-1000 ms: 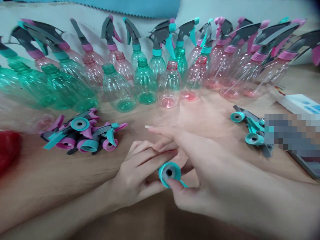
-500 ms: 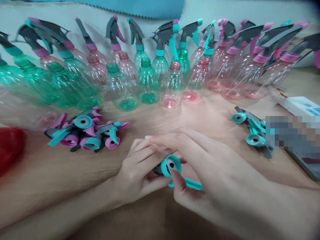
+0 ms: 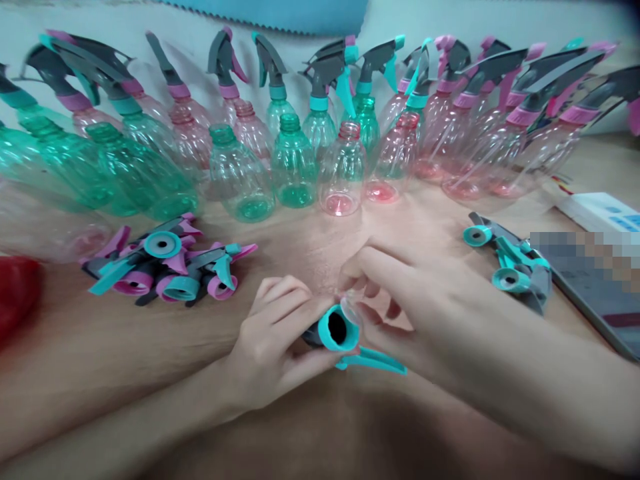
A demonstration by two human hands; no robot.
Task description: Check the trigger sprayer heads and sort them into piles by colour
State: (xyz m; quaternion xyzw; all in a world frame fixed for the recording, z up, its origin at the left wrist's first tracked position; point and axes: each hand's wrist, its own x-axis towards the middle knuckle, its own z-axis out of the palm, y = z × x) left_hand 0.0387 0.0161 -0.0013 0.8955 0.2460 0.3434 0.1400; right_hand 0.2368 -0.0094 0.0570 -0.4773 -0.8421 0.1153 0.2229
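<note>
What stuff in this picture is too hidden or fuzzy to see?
From the head view:
Spray top: its far end, hidden by the left hand.
Pale piece at the right hand: too small and blurred.
Flat gadget: partly pixelated, unreadable.
Red thing: cut off by the left edge.

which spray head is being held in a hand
The grey plastic spray head with the turquoise collar and trigger, gripped by the left hand. The others lie on the brown tabletop or sit on clear tinted bottles.
</note>
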